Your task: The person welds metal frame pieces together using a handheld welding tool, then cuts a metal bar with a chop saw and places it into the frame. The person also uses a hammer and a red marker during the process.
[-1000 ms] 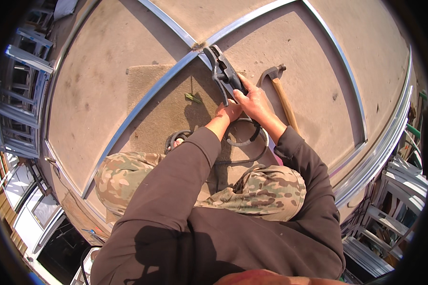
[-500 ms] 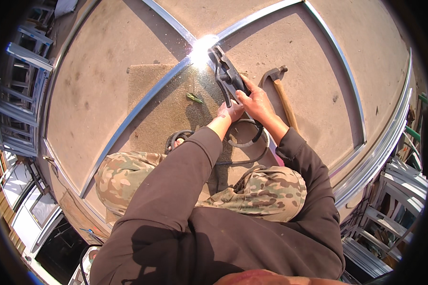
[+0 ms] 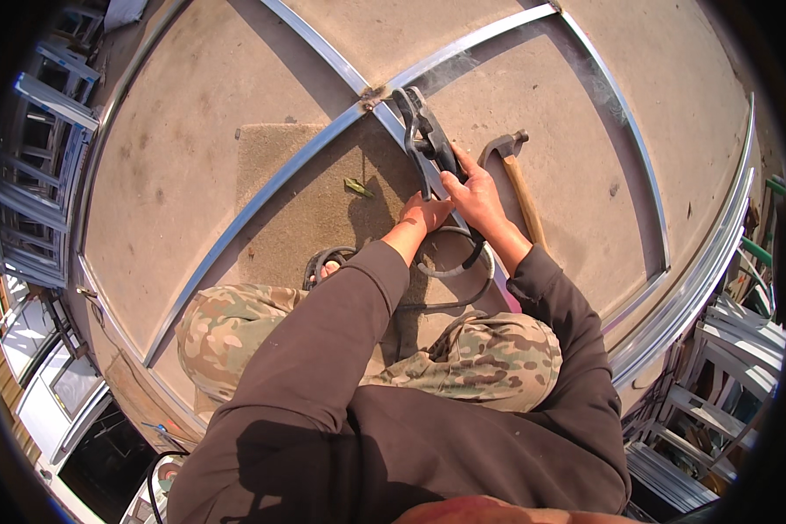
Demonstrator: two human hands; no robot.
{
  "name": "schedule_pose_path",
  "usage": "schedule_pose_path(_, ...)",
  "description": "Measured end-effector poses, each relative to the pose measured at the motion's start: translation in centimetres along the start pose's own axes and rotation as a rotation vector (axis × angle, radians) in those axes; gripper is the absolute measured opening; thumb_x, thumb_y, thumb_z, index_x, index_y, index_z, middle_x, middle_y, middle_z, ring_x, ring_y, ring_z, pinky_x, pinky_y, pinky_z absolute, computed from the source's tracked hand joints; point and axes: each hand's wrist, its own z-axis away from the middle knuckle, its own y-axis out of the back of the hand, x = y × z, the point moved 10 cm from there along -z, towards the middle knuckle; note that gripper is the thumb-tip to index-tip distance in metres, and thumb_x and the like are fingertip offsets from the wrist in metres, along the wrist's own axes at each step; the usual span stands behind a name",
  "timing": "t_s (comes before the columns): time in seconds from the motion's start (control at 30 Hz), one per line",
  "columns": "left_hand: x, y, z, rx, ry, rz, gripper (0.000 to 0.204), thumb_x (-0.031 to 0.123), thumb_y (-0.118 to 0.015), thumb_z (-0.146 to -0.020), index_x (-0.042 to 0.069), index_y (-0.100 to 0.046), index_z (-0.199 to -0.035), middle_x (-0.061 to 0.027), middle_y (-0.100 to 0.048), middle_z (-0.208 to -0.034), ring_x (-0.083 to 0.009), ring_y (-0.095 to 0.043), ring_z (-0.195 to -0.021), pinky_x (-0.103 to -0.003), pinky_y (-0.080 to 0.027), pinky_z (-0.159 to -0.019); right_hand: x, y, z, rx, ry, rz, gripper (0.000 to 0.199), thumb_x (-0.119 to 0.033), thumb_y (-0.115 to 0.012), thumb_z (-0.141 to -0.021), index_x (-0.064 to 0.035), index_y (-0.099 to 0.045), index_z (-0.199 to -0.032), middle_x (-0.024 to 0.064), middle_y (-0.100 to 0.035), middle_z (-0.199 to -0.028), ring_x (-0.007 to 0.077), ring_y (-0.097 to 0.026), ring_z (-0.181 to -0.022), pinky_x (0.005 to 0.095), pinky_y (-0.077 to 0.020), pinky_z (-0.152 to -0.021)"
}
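My right hand (image 3: 479, 199) is closed round a black welding electrode holder (image 3: 430, 131), whose jaws point up toward the crossing of the metal bars. Just below and left of it, my left hand (image 3: 424, 214) is closed at the lower end of the holder, beside a bar running beneath; what its fingers grip is hidden. The silvery metal frame (image 3: 262, 210) lies on the ground, with a dark, scorched joint (image 3: 371, 99) where its bars cross. No arc glows there. A cable (image 3: 491, 271) loops below my hands.
A claw hammer (image 3: 524, 196) with a wooden handle lies right of my hands. Under the frame is a brown mat (image 3: 279, 157) with a green scrap (image 3: 356, 187) on it. Long metal profiles (image 3: 699, 288) lie at the right, and stacked frames (image 3: 39, 192) stand at the left.
The bright arc and sparks at the joint have gone out, leaving a dark spot and thin smoke. The holder has shifted slightly right and down, away from the joint.
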Motion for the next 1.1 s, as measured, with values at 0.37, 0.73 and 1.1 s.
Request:
schedule_pose_path(0.37,0.2,0.0,0.0,0.004,-0.009,0.008,0.069,0.061,-0.063,-0.082,0.012,-0.062,-0.131,-0.0101,-0.065,-0.130,-0.0261,-0.061,-0.121,-0.036,-0.049,-0.097,0.5,-0.1,-0.2,0.005,-0.020,-0.052,0.055,-0.015,-0.065,-0.091,-0.0049,-0.049,-0.143,0.0067,-0.068,-0.104,0.0084,-0.056,-0.073,0.0262,-0.0489,-0.069)
schedule_pose_path(0.73,0.5,-1.0,-1.3,-0.001,-0.133,0.055,0.075,0.066,-0.064,-0.079,0.006,-0.066,-0.123,-0.0170,-0.067,-0.124,-0.0309,-0.064,-0.115,-0.038,-0.051,-0.093,0.8,0.0,0.0,0.018,-0.012,-0.110,0.055,-0.013,-0.065,-0.092,-0.0056,-0.048,-0.144,0.0035,-0.067,-0.095,0.0085,-0.057,-0.069,0.0255,-0.0486,-0.065)
schedule_pose_path(1.1,-3.4,-5.1,-6.9,-0.074,-0.054,-0.209,0.098,0.075,-0.053,-0.081,0.004,-0.041,-0.147,-0.0167,-0.043,-0.151,-0.0289,-0.044,-0.138,-0.035,-0.039,-0.109,1.0,-0.3,-0.1,-0.029,0.012,-0.222,0.055,-0.015,-0.065,-0.093,-0.0042,-0.047,-0.144,0.0064,-0.067,-0.101,0.0070,-0.056,-0.066,0.0247,-0.0490,-0.059)
